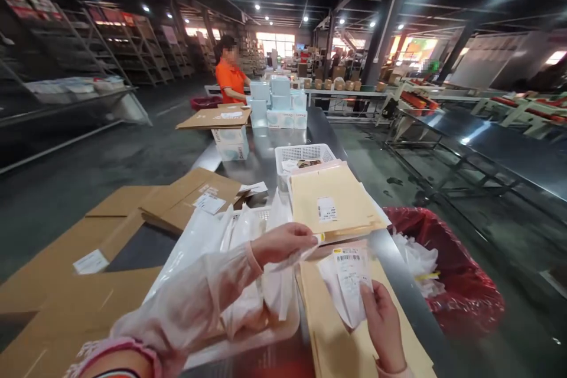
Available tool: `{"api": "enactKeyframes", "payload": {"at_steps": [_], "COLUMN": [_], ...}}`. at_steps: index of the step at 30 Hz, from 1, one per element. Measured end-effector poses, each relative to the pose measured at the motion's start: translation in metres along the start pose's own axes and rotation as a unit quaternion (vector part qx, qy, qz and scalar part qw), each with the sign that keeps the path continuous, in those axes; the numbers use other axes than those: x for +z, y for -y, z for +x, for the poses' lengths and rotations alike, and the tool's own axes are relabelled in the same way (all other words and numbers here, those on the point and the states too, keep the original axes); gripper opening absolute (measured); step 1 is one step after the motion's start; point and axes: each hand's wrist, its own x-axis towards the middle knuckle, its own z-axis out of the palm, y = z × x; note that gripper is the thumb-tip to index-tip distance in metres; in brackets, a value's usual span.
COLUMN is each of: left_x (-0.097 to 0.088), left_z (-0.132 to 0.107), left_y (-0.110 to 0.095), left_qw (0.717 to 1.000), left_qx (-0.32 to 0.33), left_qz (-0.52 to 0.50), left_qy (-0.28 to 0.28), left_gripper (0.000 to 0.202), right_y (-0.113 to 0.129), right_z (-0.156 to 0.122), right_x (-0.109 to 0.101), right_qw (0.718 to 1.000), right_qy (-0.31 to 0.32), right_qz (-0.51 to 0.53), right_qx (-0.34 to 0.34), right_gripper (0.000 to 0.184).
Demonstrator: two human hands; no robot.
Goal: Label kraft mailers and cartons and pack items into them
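Right hand [383, 322] grips shipping label [349, 283] by its lower edge; left hand [283, 242] pinches its top corner, above yellow envelopes [328, 331] on table [398, 283].

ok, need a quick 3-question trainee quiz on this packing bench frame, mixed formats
1. True or false: the right hand holds a white printed shipping label.
2. The left hand pinches:
A. a white mesh plastic basket
B. the edge of the stacked yellow padded envelopes
C. a flattened brown cardboard box
3. Fill in: beside the steel bench, on its right, the bin is lined with a ___ plastic bag.

Key: 1 true. 2 B. 3 red.
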Motion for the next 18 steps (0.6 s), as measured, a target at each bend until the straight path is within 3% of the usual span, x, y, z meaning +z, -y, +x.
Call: {"api": "enactKeyframes", "payload": {"at_steps": [4, 6, 8, 13, 16, 18], "left_x": [0.031, 0.042, 0.047, 0.037, 0.031, 0.031], "left_z": [-0.042, -0.066, -0.090, -0.138, -0.157, -0.167], "left_y": [0.017, 0.024, 0.031, 0.048, 0.058, 0.066], "left_qw": [0.996, 0.992, 0.983, 0.962, 0.954, 0.948], "left_qx": [0.047, 0.097, 0.149, 0.197, 0.185, 0.171], "left_qz": [-0.076, -0.059, -0.024, -0.026, -0.106, -0.172], "left_qy": [-0.001, -0.046, -0.100, -0.188, -0.209, -0.207], "left_gripper": [0.053, 0.048, 0.039, 0.034, 0.042, 0.053], "right_y": [0.017, 0.032, 0.048, 0.083, 0.086, 0.080], "right_z": [-0.027, -0.045, -0.064, -0.114, -0.143, -0.161], "right_x": [0.010, 0.016, 0.021, 0.034, 0.036, 0.035], "right_qw": [0.993, 0.983, 0.980, 0.992, 0.981, 0.970], "right_qy": [-0.045, -0.080, -0.071, 0.041, 0.178, 0.236], "right_qz": [-0.042, -0.062, -0.059, -0.013, 0.044, 0.056], "right_qx": [-0.102, -0.154, -0.176, -0.115, -0.062, -0.029], "right_gripper": [0.048, 0.047, 0.046, 0.048, 0.047, 0.044]}}
